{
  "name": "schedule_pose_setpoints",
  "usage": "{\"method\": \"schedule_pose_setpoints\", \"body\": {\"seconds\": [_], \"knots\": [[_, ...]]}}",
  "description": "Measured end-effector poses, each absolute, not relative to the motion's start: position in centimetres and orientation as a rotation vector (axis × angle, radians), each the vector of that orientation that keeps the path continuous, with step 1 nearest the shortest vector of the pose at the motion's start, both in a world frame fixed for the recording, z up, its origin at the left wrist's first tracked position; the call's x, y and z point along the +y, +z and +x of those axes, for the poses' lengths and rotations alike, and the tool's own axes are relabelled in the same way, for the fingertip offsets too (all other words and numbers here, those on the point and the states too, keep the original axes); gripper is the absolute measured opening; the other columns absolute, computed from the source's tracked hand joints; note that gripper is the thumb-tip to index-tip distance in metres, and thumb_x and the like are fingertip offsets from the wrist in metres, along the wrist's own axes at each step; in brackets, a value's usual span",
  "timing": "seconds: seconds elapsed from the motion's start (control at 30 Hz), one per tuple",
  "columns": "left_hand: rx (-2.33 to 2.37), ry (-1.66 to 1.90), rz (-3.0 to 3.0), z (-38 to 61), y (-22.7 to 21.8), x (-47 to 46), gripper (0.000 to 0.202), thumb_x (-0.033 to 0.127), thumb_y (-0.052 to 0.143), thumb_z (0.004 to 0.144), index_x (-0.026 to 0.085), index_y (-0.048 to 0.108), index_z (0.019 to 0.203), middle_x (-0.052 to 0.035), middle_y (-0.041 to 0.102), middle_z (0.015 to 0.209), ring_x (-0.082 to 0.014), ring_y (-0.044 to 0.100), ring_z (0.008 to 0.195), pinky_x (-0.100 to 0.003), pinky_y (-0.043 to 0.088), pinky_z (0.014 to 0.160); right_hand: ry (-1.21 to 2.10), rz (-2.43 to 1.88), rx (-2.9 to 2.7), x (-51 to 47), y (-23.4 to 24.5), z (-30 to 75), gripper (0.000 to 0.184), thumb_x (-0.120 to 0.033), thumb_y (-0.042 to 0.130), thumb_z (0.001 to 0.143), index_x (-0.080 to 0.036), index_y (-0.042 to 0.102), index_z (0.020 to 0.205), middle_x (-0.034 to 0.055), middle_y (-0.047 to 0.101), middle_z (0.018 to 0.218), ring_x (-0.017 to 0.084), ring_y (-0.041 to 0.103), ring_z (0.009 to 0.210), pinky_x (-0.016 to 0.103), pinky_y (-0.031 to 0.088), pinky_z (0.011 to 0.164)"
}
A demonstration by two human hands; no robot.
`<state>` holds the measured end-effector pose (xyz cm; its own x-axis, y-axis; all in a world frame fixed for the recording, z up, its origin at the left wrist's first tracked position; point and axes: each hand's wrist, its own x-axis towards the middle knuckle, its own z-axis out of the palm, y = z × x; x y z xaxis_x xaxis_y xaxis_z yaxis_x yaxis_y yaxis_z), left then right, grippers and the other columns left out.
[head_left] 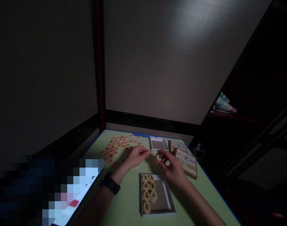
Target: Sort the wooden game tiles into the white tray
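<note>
My right hand [173, 166] pinches a round wooden xiangqi piece [159, 157], its black-marked face turned towards me. It hovers above the far end of a shallow open box [170, 196]. Several black-marked pieces [146, 186] lie in two columns along that box's left side, face up; its right part shows a bare grey bottom. My left hand [137, 156] is beside my right one, thumb and fingers pressed together. Whatever is between those fingertips, if anything, I cannot make out. To its left spreads a loose pile of pieces [112, 147], mostly red-marked with some black.
A second shallow box [158, 143] sits at the table's far edge. Two decorated box lids [187, 161] lie on the right. The green table top [124, 194] has a blue edge. A wall panel [153, 69] rises behind; a bright, blurred-out screen [74, 201] is at lower left.
</note>
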<state>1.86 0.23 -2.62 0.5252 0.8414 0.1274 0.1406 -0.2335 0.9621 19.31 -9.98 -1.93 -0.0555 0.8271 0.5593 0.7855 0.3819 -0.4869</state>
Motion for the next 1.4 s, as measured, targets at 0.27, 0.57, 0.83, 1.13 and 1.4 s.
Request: {"method": "schedule_pose_setpoints", "body": {"seconds": [0.27, 0.57, 0.83, 1.13, 1.4], "knots": [[1.261, 0.443, 2.552, 0.8, -1.8, -1.5, 0.041, 0.042, 0.047, 0.09, 0.017, 0.067, 0.065, -0.0066, 0.069, 0.068, -0.0189, 0.063, 0.068, -0.027, 0.04, 0.062, 0.644, -1.825, -1.867, -18.0, 0.1, 17.8, 0.019, -0.013, 0.064, 0.073, -0.017, 0.07, 0.09, 0.0019, 0.071, 0.079, 0.016, 0.062, 0.069, 0.024, 0.041, 0.062], [1.284, 0.236, 2.729, 1.1, -1.9, -3.0, 0.035, 0.039, 0.048, 0.091, 0.016, 0.073, 0.085, -0.0141, 0.074, 0.089, -0.0268, 0.07, 0.089, -0.035, 0.051, 0.079, 0.71, -1.941, -1.861, -18.2, -0.5, 15.5, 0.02, -0.011, 0.068, 0.067, -0.017, 0.066, 0.085, -0.0004, 0.069, 0.076, 0.014, 0.057, 0.066, 0.022, 0.034, 0.059], [1.217, 0.246, 2.759, 1.1, -1.6, -3.4, 0.033, 0.033, 0.048, 0.091, 0.014, 0.074, 0.087, -0.0175, 0.073, 0.092, -0.0305, 0.069, 0.094, -0.039, 0.052, 0.081, 0.785, -1.906, -1.861, -18.3, -0.5, 15.9, 0.019, -0.011, 0.067, 0.069, -0.018, 0.065, 0.086, -0.0008, 0.068, 0.074, 0.014, 0.057, 0.066, 0.022, 0.034, 0.058], [1.24, 0.25, 2.754, 1.1, -1.4, -3.4, 0.033, 0.031, 0.047, 0.092, 0.013, 0.074, 0.089, -0.018, 0.073, 0.091, -0.0304, 0.07, 0.092, -0.039, 0.053, 0.08, 0.554, -1.934, -2.051, -18.4, -1.2, 15.3, 0.025, -0.004, 0.057, 0.071, -0.018, 0.059, 0.091, 0.0052, 0.069, 0.082, 0.018, 0.061, 0.07, 0.024, 0.033, 0.058], [1.226, 0.248, 2.78, 1.3, -2.0, -3.3, 0.031, 0.029, 0.047, 0.091, 0.013, 0.074, 0.091, -0.0175, 0.073, 0.093, -0.0302, 0.069, 0.094, -0.04, 0.053, 0.082, 0.703, -1.922, -1.967, -18.2, -0.1, 15.4, 0.017, -0.01, 0.064, 0.07, -0.019, 0.062, 0.085, 0.0007, 0.068, 0.073, 0.015, 0.057, 0.063, 0.022, 0.034, 0.055]]}}
